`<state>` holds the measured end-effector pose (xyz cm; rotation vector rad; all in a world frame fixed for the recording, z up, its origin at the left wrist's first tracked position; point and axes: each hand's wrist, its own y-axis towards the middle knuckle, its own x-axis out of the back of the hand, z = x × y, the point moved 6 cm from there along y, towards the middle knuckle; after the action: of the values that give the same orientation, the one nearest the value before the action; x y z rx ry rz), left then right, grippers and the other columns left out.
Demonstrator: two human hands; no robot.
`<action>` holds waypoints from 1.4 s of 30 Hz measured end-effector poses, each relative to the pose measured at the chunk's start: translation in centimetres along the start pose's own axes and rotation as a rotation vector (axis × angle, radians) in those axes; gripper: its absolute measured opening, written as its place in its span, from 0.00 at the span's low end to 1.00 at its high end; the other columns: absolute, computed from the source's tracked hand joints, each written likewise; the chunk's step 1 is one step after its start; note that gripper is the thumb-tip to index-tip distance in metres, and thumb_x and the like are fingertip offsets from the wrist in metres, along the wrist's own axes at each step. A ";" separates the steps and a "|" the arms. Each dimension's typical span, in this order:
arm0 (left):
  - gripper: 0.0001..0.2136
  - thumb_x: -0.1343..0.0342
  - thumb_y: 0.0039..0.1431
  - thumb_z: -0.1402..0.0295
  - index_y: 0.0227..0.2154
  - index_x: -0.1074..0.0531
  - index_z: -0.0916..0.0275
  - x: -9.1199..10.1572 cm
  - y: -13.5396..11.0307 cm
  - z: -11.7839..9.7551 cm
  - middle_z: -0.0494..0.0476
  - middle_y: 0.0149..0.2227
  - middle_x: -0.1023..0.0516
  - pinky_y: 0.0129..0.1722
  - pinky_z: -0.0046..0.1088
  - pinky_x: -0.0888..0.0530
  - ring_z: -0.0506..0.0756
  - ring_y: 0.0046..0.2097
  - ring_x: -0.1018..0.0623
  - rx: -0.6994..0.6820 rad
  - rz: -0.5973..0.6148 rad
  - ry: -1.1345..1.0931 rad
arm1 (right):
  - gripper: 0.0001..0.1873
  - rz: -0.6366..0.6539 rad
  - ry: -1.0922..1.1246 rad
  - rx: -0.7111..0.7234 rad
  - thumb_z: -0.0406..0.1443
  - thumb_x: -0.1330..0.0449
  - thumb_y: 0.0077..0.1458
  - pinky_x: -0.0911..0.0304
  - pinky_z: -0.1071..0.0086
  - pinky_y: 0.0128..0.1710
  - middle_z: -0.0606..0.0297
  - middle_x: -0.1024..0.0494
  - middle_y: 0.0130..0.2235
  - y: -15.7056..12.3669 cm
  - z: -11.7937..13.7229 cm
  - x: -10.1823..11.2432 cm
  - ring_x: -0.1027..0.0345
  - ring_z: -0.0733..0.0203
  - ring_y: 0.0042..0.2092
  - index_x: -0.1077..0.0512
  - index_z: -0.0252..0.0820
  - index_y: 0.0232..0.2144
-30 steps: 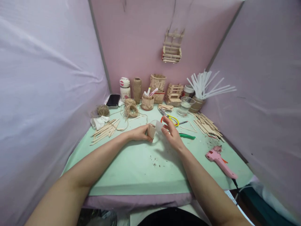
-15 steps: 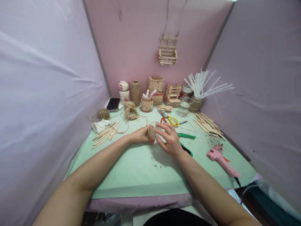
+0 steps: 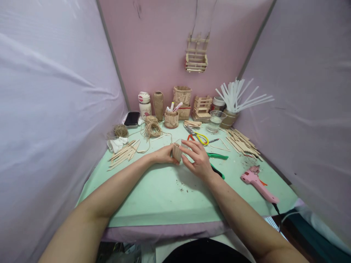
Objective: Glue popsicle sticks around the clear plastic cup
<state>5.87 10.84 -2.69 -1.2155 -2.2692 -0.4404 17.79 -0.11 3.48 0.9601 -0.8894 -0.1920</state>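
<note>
A small clear plastic cup (image 3: 177, 153), with wooden stick pieces covering the side nearest me, is tilted over the middle of the table. My left hand (image 3: 164, 155) is closed round its left side, thumb low and fingers behind. My right hand (image 3: 198, 160) bends its fingers against the cup's right side, the fingertips resting on the sticks and the clear rim. Whether a stick is pinched under those fingertips I cannot make out. Just beyond my right hand lie green-handled pliers (image 3: 218, 156), partly hidden by it, and scissors (image 3: 201, 138) with a yellow and a red handle.
A pink glue gun (image 3: 259, 185) lies at the right with its cord over the edge. Wooden sticks are piled at left (image 3: 124, 155) and right (image 3: 242, 143). Twine coils (image 3: 153, 129), a pen cup (image 3: 171, 119), and a water cup (image 3: 216, 121) stand farther back.
Both hands keep their hold at the cup, with only slight shifts of the fingers. The whole view has moved a little, so things appear slightly higher.
</note>
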 end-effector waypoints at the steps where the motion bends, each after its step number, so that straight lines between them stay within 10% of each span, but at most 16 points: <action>1: 0.34 0.31 0.40 0.61 0.51 0.35 0.66 0.1 0.0 -0.1 0.61 0.49 0.26 0.50 0.36 0.30 0.61 0.50 0.27 -0.002 0.011 0.010 | 0.21 -0.019 0.026 -0.019 0.35 0.44 0.59 0.39 0.51 0.58 0.56 0.29 0.58 -0.1 -0.2 0.1 0.36 0.51 0.58 0.29 0.46 0.55; 8: 0.37 0.31 0.39 0.66 0.55 0.36 0.64 0.0 0.2 0.1 0.60 0.52 0.27 0.55 0.37 0.32 0.62 0.54 0.28 -0.058 0.096 0.005 | 0.27 -0.146 0.224 -0.257 0.37 0.48 0.61 0.40 0.51 0.59 0.53 0.32 0.59 -1.0 -2.8 -0.2 0.36 0.51 0.59 0.40 0.44 0.62; 16: 0.33 0.33 0.43 0.63 0.54 0.34 0.63 0.6 0.1 0.4 0.61 0.54 0.27 0.56 0.38 0.33 0.63 0.56 0.28 -0.024 0.020 0.065 | 0.30 0.073 0.410 -0.699 0.38 0.52 0.62 0.40 0.52 0.58 0.50 0.28 0.56 -2.2 -5.4 -2.8 0.33 0.52 0.56 0.47 0.37 0.65; 27: 0.32 0.34 0.42 0.65 0.54 0.33 0.64 3.0 -0.7 0.1 0.63 0.55 0.27 0.59 0.43 0.33 0.65 0.58 0.29 0.072 -0.068 0.194 | 0.31 0.144 0.258 -0.772 0.29 0.50 0.51 0.35 0.59 0.49 0.56 0.25 0.48 -2.8 -6.4 -2.9 0.29 0.57 0.45 0.40 0.42 0.58; 36: 0.48 0.28 0.38 0.66 0.63 0.45 0.62 -0.2 -1.7 -0.5 0.71 0.66 0.41 0.66 0.47 0.43 0.66 0.66 0.39 0.065 -0.323 -0.194 | 0.32 0.109 0.205 -0.678 0.27 0.50 0.47 0.38 0.57 0.55 0.54 0.31 0.53 -2.9 -6.7 -3.1 0.34 0.56 0.52 0.39 0.42 0.56; 42: 0.41 0.30 0.40 0.67 0.58 0.42 0.63 -1.6 -1.4 0.2 0.72 0.61 0.34 0.63 0.46 0.37 0.65 0.63 0.32 0.114 -0.428 -0.279 | 0.30 0.051 0.182 -0.649 0.26 0.50 0.48 0.37 0.55 0.55 0.53 0.31 0.53 -2.5 -6.6 -2.8 0.35 0.55 0.53 0.38 0.41 0.55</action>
<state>5.35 9.09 -3.87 -0.7687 -2.7641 -0.3012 21.39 3.98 -1.76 0.3427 -0.6191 -0.3199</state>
